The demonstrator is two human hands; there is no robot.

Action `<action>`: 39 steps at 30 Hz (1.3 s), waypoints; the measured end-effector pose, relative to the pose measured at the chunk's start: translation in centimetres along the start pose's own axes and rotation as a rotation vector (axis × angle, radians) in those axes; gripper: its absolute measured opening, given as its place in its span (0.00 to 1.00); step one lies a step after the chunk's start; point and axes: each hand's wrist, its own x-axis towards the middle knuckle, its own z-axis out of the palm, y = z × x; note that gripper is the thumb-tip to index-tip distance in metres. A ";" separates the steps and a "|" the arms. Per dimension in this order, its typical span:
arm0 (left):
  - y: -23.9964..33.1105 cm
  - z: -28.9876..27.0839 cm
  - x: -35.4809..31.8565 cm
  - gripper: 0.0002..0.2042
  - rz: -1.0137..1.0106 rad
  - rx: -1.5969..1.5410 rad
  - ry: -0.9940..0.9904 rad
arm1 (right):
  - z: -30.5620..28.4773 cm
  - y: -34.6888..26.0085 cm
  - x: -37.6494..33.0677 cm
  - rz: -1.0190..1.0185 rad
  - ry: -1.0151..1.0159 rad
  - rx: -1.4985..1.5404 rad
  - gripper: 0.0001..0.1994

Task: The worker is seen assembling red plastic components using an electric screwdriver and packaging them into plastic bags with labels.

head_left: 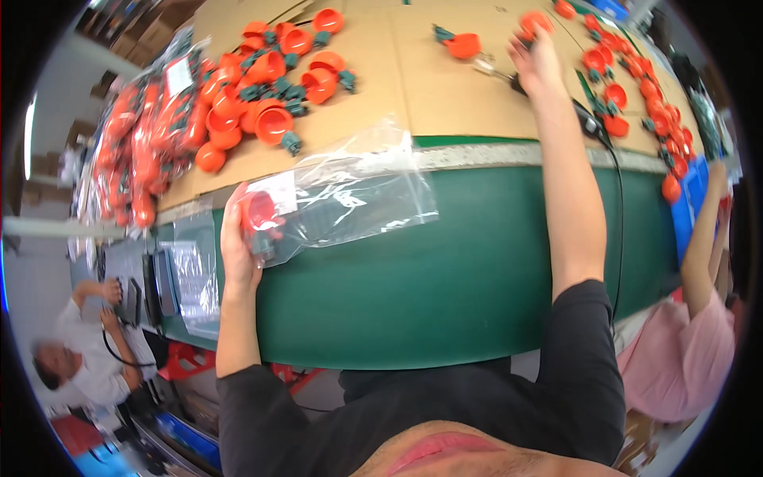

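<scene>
My left hand (242, 242) is closed on a clear plastic bag (362, 195) with a white label, near the table's front edge. An orange drinker cup (261, 211) with a dark green fitting shows through the bag's left end, by my fingers. My right hand (540, 67) reaches far over the cardboard, its fingers closed around another orange drinker cup (534, 24). Left of it, a single cup (463, 46) lies on its side. Beneath my right wrist is a black corded tool (590, 122) with a metal tip; the forearm partly hides it.
Loose orange cups (266, 67) are heaped at the back left, beside filled bags (143, 143). More cups (648, 87) line the right, near a blue bin (690, 207). A black cable (619, 215) hangs over the green table mat (413, 294). Co-workers sit left and right.
</scene>
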 end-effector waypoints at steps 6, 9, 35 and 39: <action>1.0 0.2 -0.1 0.29 -0.026 0.077 -0.039 | 9.9 -1.5 -13.0 -0.240 -0.561 -0.315 0.10; 1.2 0.7 0.1 0.29 -0.019 0.062 -0.072 | 12.9 -1.5 -21.2 -0.691 -0.988 -0.825 0.08; 0.4 1.5 -0.4 0.26 0.052 0.158 -0.100 | -4.1 0.3 -26.6 -0.470 -0.599 -0.877 0.12; 0.0 1.8 -0.9 0.25 0.109 0.208 -0.117 | -4.4 -0.2 -27.0 -0.446 -0.560 -0.829 0.11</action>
